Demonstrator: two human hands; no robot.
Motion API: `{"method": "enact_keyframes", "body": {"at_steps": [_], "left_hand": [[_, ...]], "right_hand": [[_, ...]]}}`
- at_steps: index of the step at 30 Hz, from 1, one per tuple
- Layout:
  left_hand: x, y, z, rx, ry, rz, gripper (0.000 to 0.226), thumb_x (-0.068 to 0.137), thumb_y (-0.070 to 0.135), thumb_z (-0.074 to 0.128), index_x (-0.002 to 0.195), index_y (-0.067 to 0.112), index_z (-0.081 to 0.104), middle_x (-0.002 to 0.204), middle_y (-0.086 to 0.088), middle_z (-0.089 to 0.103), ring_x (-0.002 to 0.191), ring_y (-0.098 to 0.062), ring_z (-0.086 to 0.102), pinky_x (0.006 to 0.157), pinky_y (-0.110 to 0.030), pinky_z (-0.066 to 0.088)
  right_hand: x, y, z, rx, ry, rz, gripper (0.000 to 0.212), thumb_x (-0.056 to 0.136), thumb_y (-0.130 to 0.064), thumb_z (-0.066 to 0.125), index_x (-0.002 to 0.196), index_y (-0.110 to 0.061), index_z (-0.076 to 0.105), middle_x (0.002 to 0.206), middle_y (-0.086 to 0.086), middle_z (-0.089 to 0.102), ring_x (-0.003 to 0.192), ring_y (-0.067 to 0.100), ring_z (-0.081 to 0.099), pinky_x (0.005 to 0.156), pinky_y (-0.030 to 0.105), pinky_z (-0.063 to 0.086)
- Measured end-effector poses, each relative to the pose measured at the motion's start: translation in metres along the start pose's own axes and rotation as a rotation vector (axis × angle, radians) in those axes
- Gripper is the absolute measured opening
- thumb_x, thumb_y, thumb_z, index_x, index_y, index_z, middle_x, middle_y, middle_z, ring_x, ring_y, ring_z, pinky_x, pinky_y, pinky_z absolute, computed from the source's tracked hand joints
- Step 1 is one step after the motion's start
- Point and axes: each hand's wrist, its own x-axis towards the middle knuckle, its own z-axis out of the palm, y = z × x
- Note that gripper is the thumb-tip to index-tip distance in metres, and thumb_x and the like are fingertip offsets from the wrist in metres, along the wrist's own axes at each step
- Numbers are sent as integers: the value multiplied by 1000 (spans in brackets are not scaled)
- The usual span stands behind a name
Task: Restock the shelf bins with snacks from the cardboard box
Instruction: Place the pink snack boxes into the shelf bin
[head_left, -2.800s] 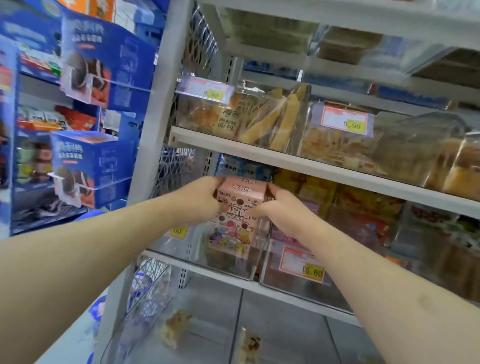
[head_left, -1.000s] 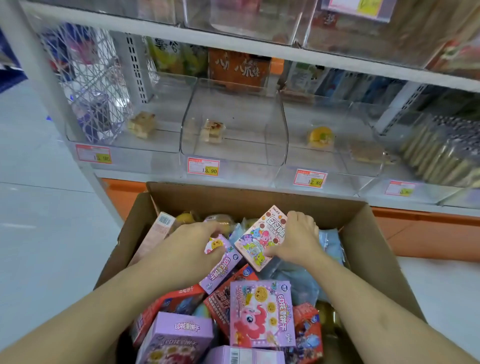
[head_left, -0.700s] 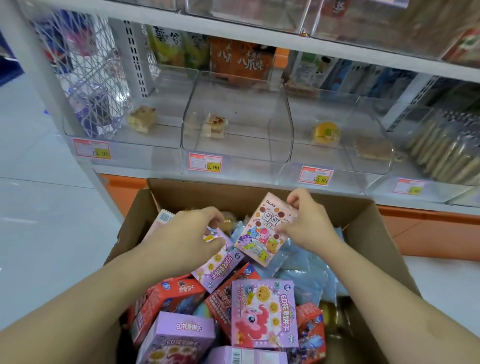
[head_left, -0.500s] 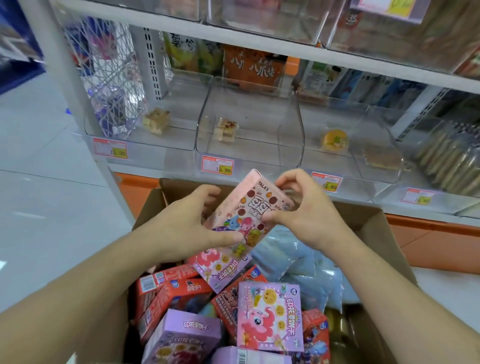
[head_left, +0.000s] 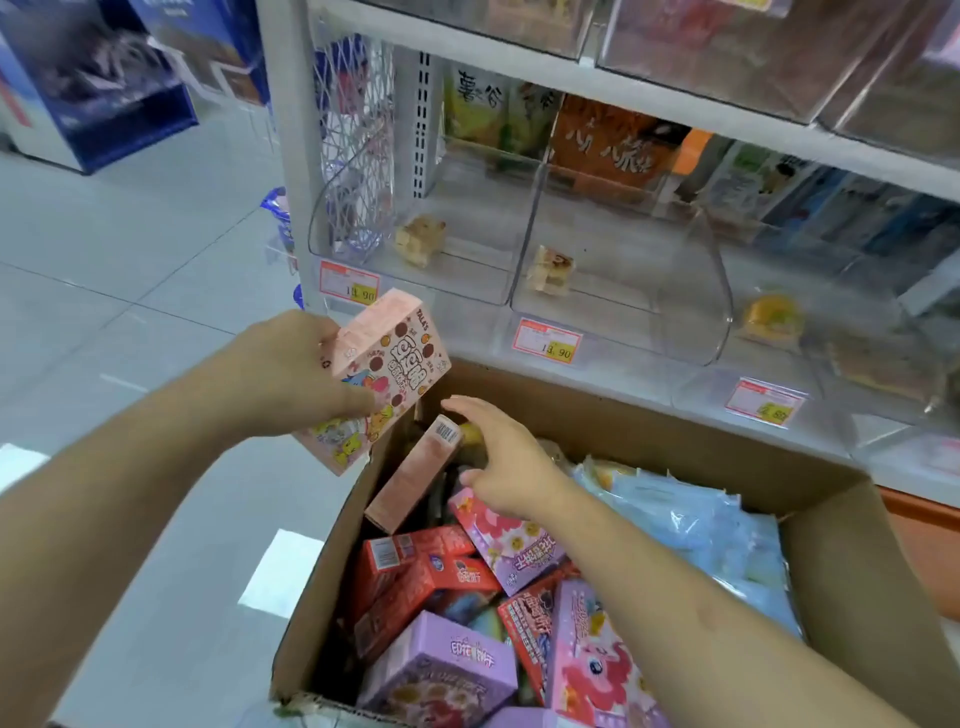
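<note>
While the left hand (head_left: 291, 374) grips a pink snack box (head_left: 382, 374) at centre left, the right hand (head_left: 506, 462) reaches, fingers relaxed, into the cardboard box (head_left: 649, 426), still well stocked. Shelf bins (head_left: 623, 291) above hold almost nothing; restocking appears barely begun.

A snack box (head_left: 384, 374) is held by the left hand (head_left: 291, 374) just left of the cardboard box (head_left: 857, 551), which is parked in front of the shelf bins (head_left: 623, 291), right hand (head_left: 509, 462) inside it.

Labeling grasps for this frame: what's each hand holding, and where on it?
Left hand grips the pink snack box by its left long edge, thumb across the printed front. Right hand holds nothing; open over the cardboard box.
</note>
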Motion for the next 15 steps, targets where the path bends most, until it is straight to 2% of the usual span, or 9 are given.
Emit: {"method": "enact_keyframes", "body": {"at_steps": [2,4,6,8,9,12,15], "left_hand": [[3,-3,-2,-20,-4,-1,36,75,42,91,99,23,72,93,2,77,77,-19,75,68,-36,60],[5,-3,-3,-39,2,8,35,77,42,91,100,23,71,93,3,76,77,-16,73,64,-32,56],[6,-2,-5,-58,0,9,37,78,44,90,101,24,71,93,4,75,77,-16,73,66,-32,57],[7,-2,-6,-97,-3,17,38,78,45,90,103,24,72,95,4,77,80,-17,75,75,-38,62],[7,-1,-7,-118,-5,24,38,78,45,89,104,24,72,97,5,77,81,-17,76,79,-40,64],[7,-1,-8,-182,14,47,31,81,45,87,101,28,72,96,8,76,80,-16,75,73,-36,62],[6,2,-8,-226,70,46,30,83,49,85,97,28,69,92,10,74,80,-16,73,71,-36,60]], "right_hand": [[21,5,13,-97,-57,-5,95,82,11,70,162,-31,39,169,-13,33,155,11,29,122,21,28],[35,12,24,-159,-85,-13,93,79,11,70,159,-29,44,163,-12,40,151,15,35,122,27,35],[40,18,31,-258,-57,-51,77,82,6,69,150,-27,56,147,-12,49,137,17,45,108,31,47],[36,20,30,-397,-12,-114,58,88,-4,71,139,-30,64,135,-14,51,125,14,46,90,30,48],[32,19,25,-424,2,-145,52,90,-10,71,136,-32,65,133,-17,51,123,12,45,87,30,48],[14,16,-3,-338,62,-155,41,87,-19,77,122,-38,66,123,-25,54,118,5,47,88,32,50],[-18,7,-51,-91,147,-37,40,82,-20,87,115,-35,69,113,-20,66,105,-1,58,85,18,48]]}}
